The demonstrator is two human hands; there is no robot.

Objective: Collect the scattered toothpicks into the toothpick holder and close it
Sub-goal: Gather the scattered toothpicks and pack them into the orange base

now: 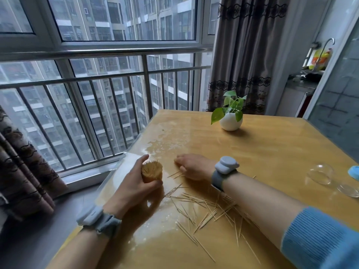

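**Left Hand Gripped the Toothpick Bundle, Right Hand Lay on the Table**

At the left edge of the frame hung a dark curtain [23,162], and beside it a metal railing [108,76] crossed the window. In the lower centre left, the left hand [134,183] was held over the wooden table [272,152]. Its fingers and thumb were curled around a thick bundle of toothpicks [152,170], which stood upright with the tips pointing up. I could not tell whether a holder was around the bundle, because the hand hid its sides.

Just to the right, the right hand [192,166] lay palm down on the table with its fingers nearly straight, gripping nothing. A few toothpicks lay beside its thumb. Many loose toothpicks [206,208] were scattered on the table below this hand and under the forearm. Both wrists wore a grey band.

Higher in the frame, a small plant in a white pot [230,122] stood on the table. At the right edge lay a clear dome [319,173] and a clear round piece [348,190], possibly the parts of the toothpick holder, well apart from the bundle.
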